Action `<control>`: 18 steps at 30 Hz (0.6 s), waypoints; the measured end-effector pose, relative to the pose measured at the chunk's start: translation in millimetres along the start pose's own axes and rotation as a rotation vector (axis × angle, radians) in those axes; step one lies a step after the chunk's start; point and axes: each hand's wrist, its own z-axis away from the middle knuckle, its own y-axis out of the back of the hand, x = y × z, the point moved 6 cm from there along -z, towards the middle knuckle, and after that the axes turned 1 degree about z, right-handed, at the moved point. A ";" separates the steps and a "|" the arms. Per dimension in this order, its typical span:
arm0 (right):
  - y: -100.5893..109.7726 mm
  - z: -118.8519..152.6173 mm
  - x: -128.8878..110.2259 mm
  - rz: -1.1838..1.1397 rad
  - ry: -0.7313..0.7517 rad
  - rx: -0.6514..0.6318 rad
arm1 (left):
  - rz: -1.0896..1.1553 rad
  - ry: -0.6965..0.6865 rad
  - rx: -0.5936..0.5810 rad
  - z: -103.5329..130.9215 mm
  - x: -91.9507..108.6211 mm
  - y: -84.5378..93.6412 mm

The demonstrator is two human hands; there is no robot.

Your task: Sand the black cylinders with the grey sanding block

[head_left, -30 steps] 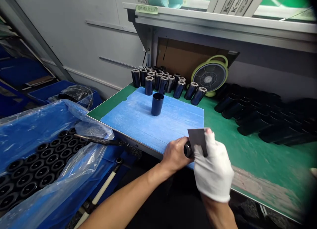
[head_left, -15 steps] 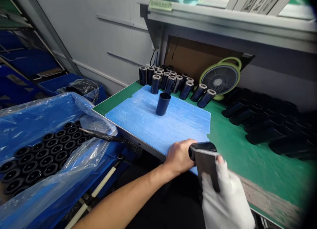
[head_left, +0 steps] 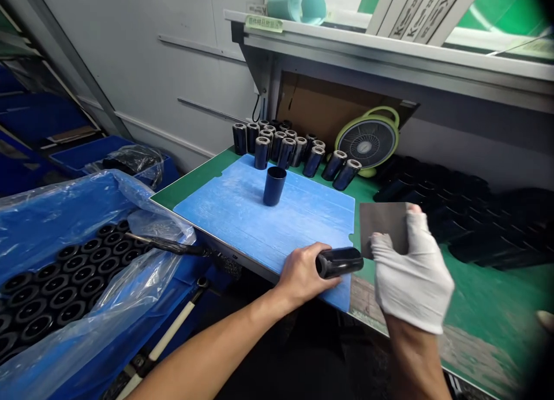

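My bare left hand [head_left: 300, 275] is wrapped around one end of a glossy black cylinder [head_left: 343, 262], which lies on its side just above the front edge of the blue mat [head_left: 225, 201]. To its right, my right hand [head_left: 413, 267], in a white glove with bared fingertips, pinches a thin dark grey rectangular sheet [head_left: 383, 220]. The sheet is held up over the green tabletop, apart from the cylinder. One dark open-topped cylinder [head_left: 274, 187] stands upright on the mat.
Several dark cylinders with pale rims [head_left: 286, 152] stand behind the mat, near a green-rimmed fan [head_left: 366, 146]. More black cylinders [head_left: 467, 215] lie at the right. A plastic-lined blue bin [head_left: 78, 195] on the left holds rows of black round parts. A shelf [head_left: 389, 51] overhangs the table.
My right hand has moved the grey sheet away from the cylinder, up and to the right, and turned it flatter toward view. My left hand keeps its hold on the cylinder. The view has shifted slightly.
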 end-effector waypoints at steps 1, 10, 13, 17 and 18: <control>2.4 -6.6 5.6 0.007 -0.048 -0.004 | -0.005 -0.005 0.007 0.4 0.0 0.2; 5.0 73.6 -10.9 -0.167 0.177 -0.086 | -0.013 -0.039 -0.001 1.0 0.7 -2.3; 5.3 94.7 -17.4 -0.113 0.242 -0.122 | 0.000 -0.070 -0.003 1.5 3.1 -2.5; 4.1 82.4 -18.7 -0.039 0.218 -0.033 | -0.004 -0.050 0.004 0.9 2.9 -0.2; 2.9 78.5 -19.3 -0.036 0.215 -0.031 | 0.003 -0.042 -0.003 0.6 2.7 0.2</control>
